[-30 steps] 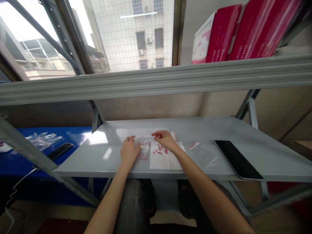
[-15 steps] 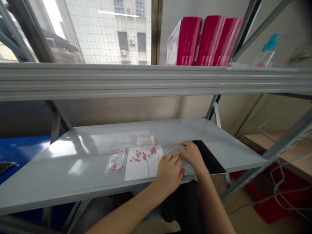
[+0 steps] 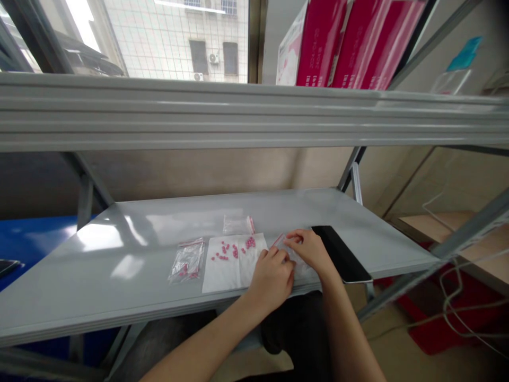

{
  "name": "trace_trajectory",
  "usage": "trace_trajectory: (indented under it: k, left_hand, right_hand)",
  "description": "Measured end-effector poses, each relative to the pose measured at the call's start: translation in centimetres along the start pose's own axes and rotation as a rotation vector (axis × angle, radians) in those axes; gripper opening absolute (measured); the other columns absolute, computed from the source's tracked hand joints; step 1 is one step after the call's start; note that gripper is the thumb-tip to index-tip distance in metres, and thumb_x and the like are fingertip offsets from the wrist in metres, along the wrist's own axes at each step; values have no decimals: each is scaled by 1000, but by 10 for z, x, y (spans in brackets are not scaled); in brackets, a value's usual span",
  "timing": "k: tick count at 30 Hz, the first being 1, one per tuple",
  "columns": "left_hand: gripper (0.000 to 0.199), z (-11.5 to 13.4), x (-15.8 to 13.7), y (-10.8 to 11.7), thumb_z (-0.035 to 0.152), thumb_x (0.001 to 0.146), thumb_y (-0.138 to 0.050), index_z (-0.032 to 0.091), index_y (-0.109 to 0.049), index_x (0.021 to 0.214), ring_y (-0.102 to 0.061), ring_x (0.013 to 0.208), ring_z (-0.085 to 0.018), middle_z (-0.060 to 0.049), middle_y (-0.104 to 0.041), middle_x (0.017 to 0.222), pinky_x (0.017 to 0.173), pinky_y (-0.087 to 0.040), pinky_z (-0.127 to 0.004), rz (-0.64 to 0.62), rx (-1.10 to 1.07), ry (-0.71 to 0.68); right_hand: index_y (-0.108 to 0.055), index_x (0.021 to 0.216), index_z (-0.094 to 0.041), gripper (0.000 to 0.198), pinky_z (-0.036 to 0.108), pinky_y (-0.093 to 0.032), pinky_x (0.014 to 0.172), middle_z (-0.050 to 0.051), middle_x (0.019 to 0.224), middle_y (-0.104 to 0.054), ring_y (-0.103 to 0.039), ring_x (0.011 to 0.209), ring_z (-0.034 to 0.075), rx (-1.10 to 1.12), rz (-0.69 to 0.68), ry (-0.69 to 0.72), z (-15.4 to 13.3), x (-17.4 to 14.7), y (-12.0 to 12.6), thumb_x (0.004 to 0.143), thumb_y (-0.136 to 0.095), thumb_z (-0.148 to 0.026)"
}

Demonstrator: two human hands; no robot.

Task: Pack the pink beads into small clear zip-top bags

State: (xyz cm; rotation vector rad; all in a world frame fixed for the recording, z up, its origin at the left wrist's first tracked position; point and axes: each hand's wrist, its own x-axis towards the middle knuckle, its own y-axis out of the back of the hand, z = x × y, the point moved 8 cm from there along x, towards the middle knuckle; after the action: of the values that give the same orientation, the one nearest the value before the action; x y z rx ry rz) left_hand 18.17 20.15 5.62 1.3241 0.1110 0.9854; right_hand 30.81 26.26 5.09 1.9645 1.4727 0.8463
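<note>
At lower right of centre, the left hand (image 3: pixel 272 276) curls at the left edge of a clear bag (image 3: pixel 303 269), the right hand (image 3: pixel 312 249) bent in by its red strip; whether either hand's fingers pinch the plastic cannot be told. The bag lies on the grey tabletop (image 3: pixel 135 289). Pink beads (image 3: pixel 250 242) dot a white sheet (image 3: pixel 222 278) at centre, between a beaded bag (image 3: pixel 187 259) and a tablet (image 3: pixel 342 257). Beyond sits a small bag (image 3: pixel 237 225); red boxes (image 3: pixel 361 48) stand at upper right.
</note>
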Motion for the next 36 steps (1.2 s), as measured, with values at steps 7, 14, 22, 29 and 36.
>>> trace_trajectory:
  k: [7,14,22,29,36]
  left_hand:
    - [21,-4,-10,21,10,81,-60,19,-65,99,-55,106,-25,-6,-65,105,91,-47,-40,98,-126,32]
    - [49,-56,-32,60,27,75,-71,23,-44,115,-60,106,-20,-10,-52,125,88,-51,-35,554,-845,464]
    - [16,-98,-66,74,32,84,-62,17,-65,85,-61,76,-13,-1,-66,79,73,-49,-22,443,-981,636]
    - [25,-103,-87,82,35,82,-65,18,-71,99,-52,51,-9,-2,-68,85,46,-43,-20,290,-765,602]
    - [29,-98,-93,84,31,84,-64,20,-67,111,-56,56,-11,-1,-69,81,52,-42,-21,202,-580,552]
  right_hand:
    - [-67,74,-17,13,28,-44,64,4,68,-67,-61,66,18,170,37,42,-7,-4,19,72,-63,-28]
    - [-55,74,-20,24,23,-37,56,-3,63,-55,-47,57,12,890,-25,86,-47,-25,15,71,-69,-39]
    - [-57,90,-20,31,25,-44,65,1,78,-67,-60,71,15,855,-411,118,-88,-46,-46,70,-75,-34]
    - [-69,76,-15,21,27,-47,67,2,70,-67,-61,68,15,731,-472,180,-90,-51,-52,74,-72,-36]
    - [-72,73,-16,16,24,-45,60,-1,61,-67,-59,57,11,787,-684,70,-80,-60,-74,68,-76,-31]
